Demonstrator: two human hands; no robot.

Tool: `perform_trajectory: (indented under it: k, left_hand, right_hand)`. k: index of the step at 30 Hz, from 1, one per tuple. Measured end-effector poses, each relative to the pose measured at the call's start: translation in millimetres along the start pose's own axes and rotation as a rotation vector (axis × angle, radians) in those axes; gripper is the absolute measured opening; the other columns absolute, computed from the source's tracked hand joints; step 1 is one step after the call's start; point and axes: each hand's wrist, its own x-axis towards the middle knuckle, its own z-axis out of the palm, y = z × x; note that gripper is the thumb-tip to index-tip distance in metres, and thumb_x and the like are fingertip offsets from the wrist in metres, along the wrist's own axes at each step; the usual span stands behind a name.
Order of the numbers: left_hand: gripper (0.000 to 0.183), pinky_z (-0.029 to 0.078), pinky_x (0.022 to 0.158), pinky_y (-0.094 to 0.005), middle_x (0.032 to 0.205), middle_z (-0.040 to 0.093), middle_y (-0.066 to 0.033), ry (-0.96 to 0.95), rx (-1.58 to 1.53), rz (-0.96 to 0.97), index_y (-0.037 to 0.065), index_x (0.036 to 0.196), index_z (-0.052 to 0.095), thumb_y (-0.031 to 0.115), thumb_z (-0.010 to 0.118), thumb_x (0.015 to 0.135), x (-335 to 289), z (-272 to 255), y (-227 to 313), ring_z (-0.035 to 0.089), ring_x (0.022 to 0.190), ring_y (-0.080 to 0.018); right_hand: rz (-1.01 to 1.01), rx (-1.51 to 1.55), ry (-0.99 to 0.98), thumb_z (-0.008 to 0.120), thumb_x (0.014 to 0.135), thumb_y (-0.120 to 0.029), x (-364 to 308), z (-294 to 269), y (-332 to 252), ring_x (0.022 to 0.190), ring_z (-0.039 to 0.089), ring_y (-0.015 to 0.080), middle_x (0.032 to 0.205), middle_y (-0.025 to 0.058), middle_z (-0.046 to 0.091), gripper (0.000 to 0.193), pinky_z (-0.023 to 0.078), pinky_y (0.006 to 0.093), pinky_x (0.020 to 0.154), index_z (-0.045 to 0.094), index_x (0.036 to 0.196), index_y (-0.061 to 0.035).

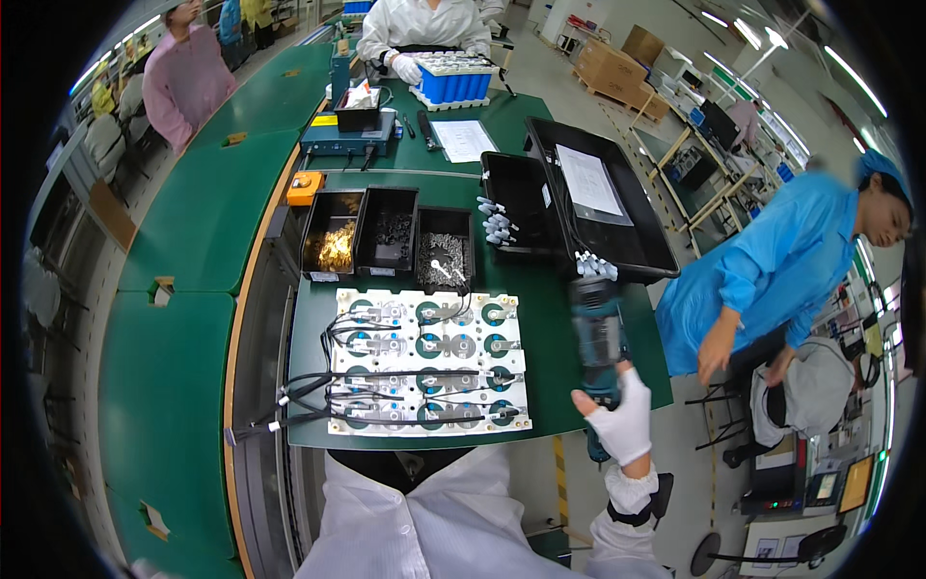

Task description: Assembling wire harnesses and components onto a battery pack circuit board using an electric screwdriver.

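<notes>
We have the right hand point(622, 417), in a white glove with bare fingertips, clamped on the drill point(598, 333), its thumb out to the left; the drill is blurred. Our left hand is out of sight, so we cannot tell its state. The white module point(476, 383), strung with black cables point(405, 373), lies flat at the near edge of the green bench point(555, 386), left of the drill.

Just beyond the module we see three black bins side by side: the left bin point(343, 205) has gold pieces point(336, 247), the middle bin point(391, 205) small dark parts point(393, 230), the right bin point(444, 220) a heap of silvery screws point(444, 255). To their right stand two black trays. Grey plugs point(497, 224) sit along the small tray's point(521, 183) left wall; the big tray point(644, 256) holds a white sheet point(588, 181), with more plugs near its closest corner.
</notes>
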Motion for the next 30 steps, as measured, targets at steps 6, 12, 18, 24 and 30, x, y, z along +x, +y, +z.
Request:
perform_trajectory:
  k: [6,12,18,24,30]
  left_hand:
    - [0.040,0.056,0.087,-0.0384,0.119,0.066,-0.0171,-0.428,0.007,-0.384,0.002,0.129,0.059,0.005,0.061,0.089,-84,13,-87,0.067,0.103,-0.0268]
    - [0.038,0.056,0.087,-0.0379,0.119,0.066,-0.0166,-0.516,-0.075,-0.415,0.002,0.127,0.059,0.007,0.061,0.090,-95,38,-85,0.067,0.102,-0.0266]
    - [0.036,0.056,0.086,-0.0374,0.118,0.067,-0.0161,-0.508,-0.083,-0.433,0.002,0.126,0.060,0.008,0.061,0.090,-91,33,-77,0.067,0.101,-0.0265]
    - [0.035,0.056,0.085,-0.0369,0.118,0.067,-0.0156,-0.508,-0.084,-0.445,0.002,0.125,0.061,0.010,0.061,0.091,-89,30,-75,0.068,0.100,-0.0264]
    - [0.033,0.055,0.085,-0.0364,0.117,0.067,-0.0151,-0.508,-0.103,-0.445,0.002,0.123,0.062,0.011,0.062,0.092,-92,22,-75,0.068,0.099,-0.0263]
  right_hand:
    - [0.305,-0.583,-0.093,0.081,0.072,-0.040,13,31,55,0.083,0.070,0.0388,0.085,0.0220,0.070,0.048,0.056,0.0446,0.077,0.070,0.093,0.0013]
    - [0.295,-0.735,-0.017,0.073,0.084,-0.038,29,55,57,0.092,0.068,0.0388,0.099,0.0203,0.069,0.038,0.055,0.0478,0.083,0.071,0.099,-0.0026]
    - [0.008,0.177,0.108,0.088,0.076,-0.022,37,90,-26,0.072,0.072,0.0183,0.090,0.0115,0.072,0.032,0.056,0.0291,0.064,0.074,0.097,-0.0007]
    - [-0.048,0.046,0.115,0.080,0.079,-0.011,37,92,-23,0.070,0.067,0.0228,0.087,0.0100,0.068,0.014,0.053,0.0326,0.065,0.078,0.091,-0.0040]
    - [0.115,0.176,0.075,0.076,0.082,-0.009,34,83,-25,0.069,0.068,0.0213,0.091,0.0100,0.068,0.014,0.055,0.0312,0.066,0.076,0.095,-0.0032]
